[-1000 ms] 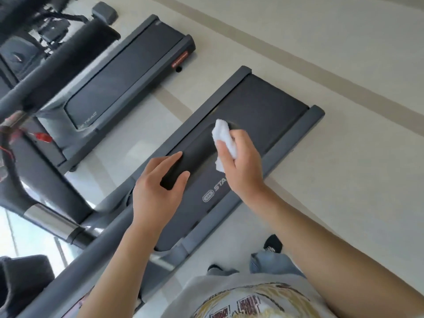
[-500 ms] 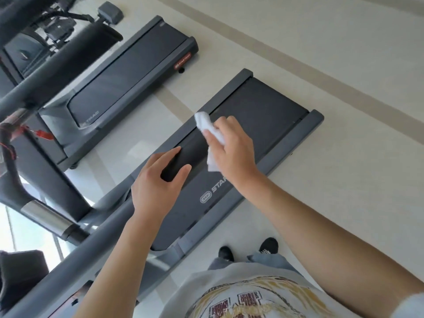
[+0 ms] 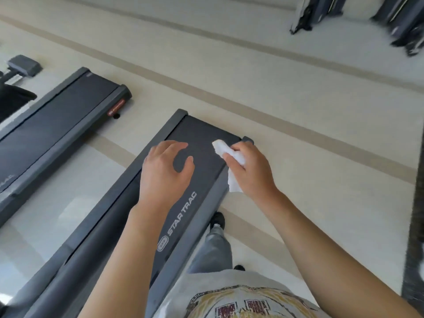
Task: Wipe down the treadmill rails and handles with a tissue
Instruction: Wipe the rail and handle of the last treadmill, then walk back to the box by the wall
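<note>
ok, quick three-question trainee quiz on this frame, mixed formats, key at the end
1. Which hand holds the tissue?
2. True or false: the left hand grips a handle.
3. The words printed on the near treadmill are: A) STAR TRAC B) LIFE FIT C) no words.

Key:
1. The right hand.
2. False: its fingers are spread and hold nothing.
3. A.
</note>
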Demonstrator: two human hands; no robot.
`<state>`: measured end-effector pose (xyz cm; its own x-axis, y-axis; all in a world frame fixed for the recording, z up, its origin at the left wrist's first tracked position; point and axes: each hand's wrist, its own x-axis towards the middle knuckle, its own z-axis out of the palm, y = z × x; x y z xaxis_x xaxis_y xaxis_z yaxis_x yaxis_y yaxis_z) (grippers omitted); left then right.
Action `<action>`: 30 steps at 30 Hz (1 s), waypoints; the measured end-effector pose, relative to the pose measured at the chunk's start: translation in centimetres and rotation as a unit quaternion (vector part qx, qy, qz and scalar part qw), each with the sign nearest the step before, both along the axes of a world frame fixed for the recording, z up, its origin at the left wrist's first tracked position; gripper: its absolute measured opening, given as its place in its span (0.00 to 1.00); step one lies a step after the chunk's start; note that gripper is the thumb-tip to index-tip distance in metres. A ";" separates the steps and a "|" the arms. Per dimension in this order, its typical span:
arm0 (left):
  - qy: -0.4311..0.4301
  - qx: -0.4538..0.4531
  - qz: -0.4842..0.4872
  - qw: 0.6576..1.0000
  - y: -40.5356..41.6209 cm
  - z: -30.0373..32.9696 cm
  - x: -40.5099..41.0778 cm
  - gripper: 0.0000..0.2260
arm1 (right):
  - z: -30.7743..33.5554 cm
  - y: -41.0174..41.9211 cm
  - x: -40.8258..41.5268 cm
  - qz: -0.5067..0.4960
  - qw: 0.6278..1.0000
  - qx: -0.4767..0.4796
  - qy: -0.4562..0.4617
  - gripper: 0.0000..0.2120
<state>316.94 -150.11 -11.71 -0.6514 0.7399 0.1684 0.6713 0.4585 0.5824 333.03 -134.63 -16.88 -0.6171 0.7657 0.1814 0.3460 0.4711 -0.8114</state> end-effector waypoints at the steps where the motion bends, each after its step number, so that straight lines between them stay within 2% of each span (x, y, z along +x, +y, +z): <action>1: 0.003 0.007 -0.011 1.000 1.3 0.2 -0.1 0.16 | 0.3 1.3 0.7 -0.020 1.000 0.003 -0.001 0.07; 7: 0.009 0.037 -0.071 0.997 9.3 1.2 -1.5 0.15 | 2.8 8.5 4.1 -0.123 0.992 0.021 -0.006 0.08; 15: -0.013 0.071 -0.149 0.986 20.0 3.6 -4.5 0.15 | 7.6 16.1 4.5 -0.224 0.974 0.036 -0.013 0.06; 21: -0.025 0.088 -0.172 0.981 24.8 4.5 -8.8 0.19 | 9.1 20.0 0.7 -0.237 0.970 0.044 -0.028 0.06; 30: -0.037 0.091 -0.152 0.984 28.7 3.8 -14.9 0.14 | 9.7 24.7 -5.7 -0.228 0.972 0.040 -0.038 0.05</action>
<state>302.05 -121.42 -7.94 -0.4207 0.8639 0.2768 0.7138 0.1269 0.6887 327.38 -109.96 -7.17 -0.2314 0.9480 0.2186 0.5916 0.3155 -0.7419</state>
